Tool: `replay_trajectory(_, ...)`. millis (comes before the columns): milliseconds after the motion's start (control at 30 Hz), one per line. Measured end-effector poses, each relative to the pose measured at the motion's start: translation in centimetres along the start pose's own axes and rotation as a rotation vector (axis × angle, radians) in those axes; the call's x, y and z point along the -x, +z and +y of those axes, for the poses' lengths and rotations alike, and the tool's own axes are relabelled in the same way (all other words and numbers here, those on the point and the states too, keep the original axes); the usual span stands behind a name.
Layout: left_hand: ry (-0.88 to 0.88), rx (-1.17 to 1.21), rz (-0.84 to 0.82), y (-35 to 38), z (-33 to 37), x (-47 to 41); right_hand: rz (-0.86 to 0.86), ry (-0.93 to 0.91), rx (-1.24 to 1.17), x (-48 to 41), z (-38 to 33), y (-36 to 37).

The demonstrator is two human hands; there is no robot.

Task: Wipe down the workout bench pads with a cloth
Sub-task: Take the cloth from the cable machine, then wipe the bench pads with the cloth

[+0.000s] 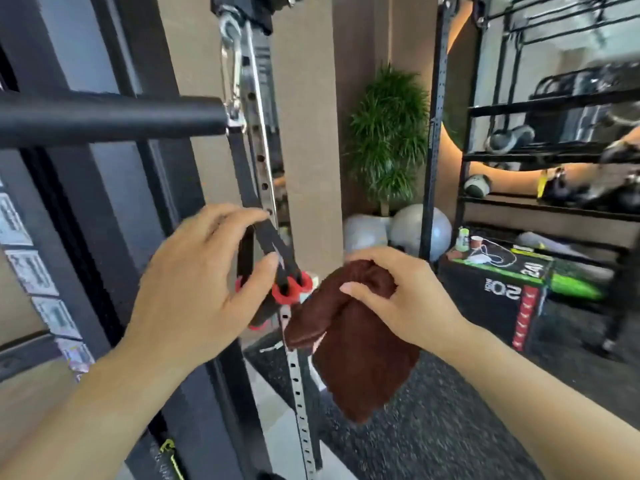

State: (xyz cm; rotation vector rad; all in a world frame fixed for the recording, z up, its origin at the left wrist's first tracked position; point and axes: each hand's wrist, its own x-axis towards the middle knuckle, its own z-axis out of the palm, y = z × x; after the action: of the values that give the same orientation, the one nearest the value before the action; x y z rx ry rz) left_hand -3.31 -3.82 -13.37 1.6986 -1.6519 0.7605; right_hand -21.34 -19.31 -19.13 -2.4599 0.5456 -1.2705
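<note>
Your left hand (194,282) pinches the black strap handle (273,251) beside the upright while your right hand (398,292) clenches the bunched brown cloth (356,358), which hangs loose and may snag the red-ended grips (291,292) alongside.

Two hands: left (194,282) and right (401,299). One brown cloth (360,358) at 6 o'clock. One black bar (110,116) at 10 o'clock. Two grey balls (420,233) and one plant (389,133) near centre. One black box (498,289) at 3 o'clock.
</note>
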Motion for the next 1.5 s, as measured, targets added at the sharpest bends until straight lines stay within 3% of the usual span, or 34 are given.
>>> replay_trajectory(100,-0.027,0.116,-0.178,6.0,4.3,3.6,-0.147,0.169,0.057,8.0,3.7,-1.8)
replay_trajectory(267,-0.024,0.289,-0.404,14.8,14.1,9.5,-0.213,0.43,0.116,20.6,7.7,-8.0)
replay_trajectory(467,0.06,0.492,-0.587,21.7,28.3,12.5,-0.188,0.664,0.244,32.8,10.5,-17.9)
replay_trajectory(733,0.339,0.695,-0.761,27.4,47.5,14.5,-0.054,0.948,0.423,45.5,10.5,-30.1)
replay_trajectory(1067,0.598,0.818,-0.928,33.0,60.5,14.1,0.142,1.274,0.49,54.1,12.8,-36.2)
replay_trajectory(1500,0.807,0.875,-1.192,47.8,72.7,7.8,0.381,1.54,0.565,55.8,24.4,-40.9)
